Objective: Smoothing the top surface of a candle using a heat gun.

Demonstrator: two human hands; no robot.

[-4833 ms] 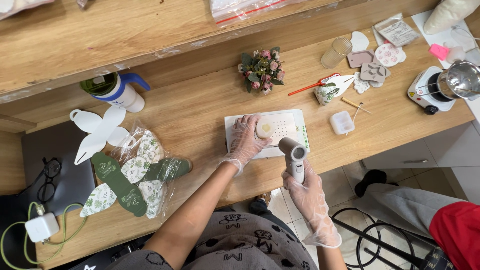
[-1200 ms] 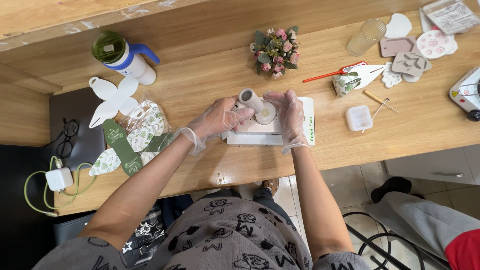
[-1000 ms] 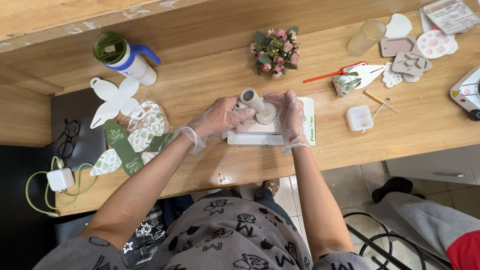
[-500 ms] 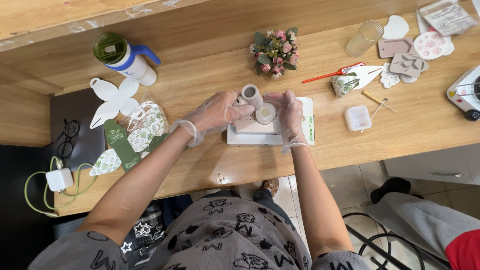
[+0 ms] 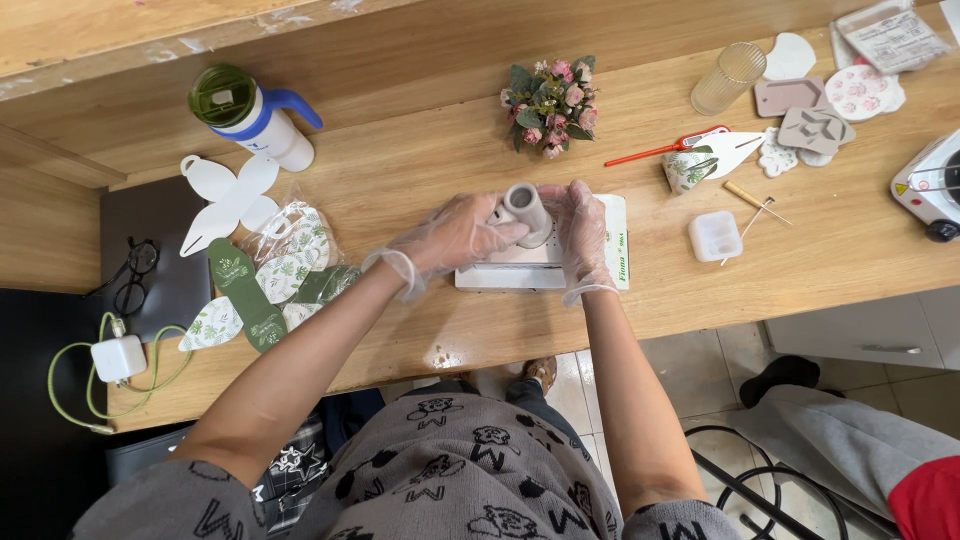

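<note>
On the wooden bench (image 5: 420, 170), I clasp the grey cylinder (image 5: 527, 210) with my left hand (image 5: 455, 232) and right hand (image 5: 580, 228), pressing squarely onto the white block (image 5: 520, 272).

I count two gloved hands, left (image 5: 455, 235) and right (image 5: 583, 232), and between them one grey roller (image 5: 527, 209) over one white board (image 5: 545, 270). On the table (image 5: 400, 170) I see one bottle (image 5: 250, 112), one flower bunch (image 5: 551, 94), one ribbed glass (image 5: 725, 77), one red-handled tool (image 5: 665, 148), one small white tub (image 5: 715, 236), two thin sticks (image 5: 755, 203), one hotplate (image 5: 930, 185), one pair of glasses (image 5: 133, 276), one charger (image 5: 117, 357) with one green cable (image 5: 70, 395). I make out one white butterfly cutout (image 5: 225, 195).
</note>
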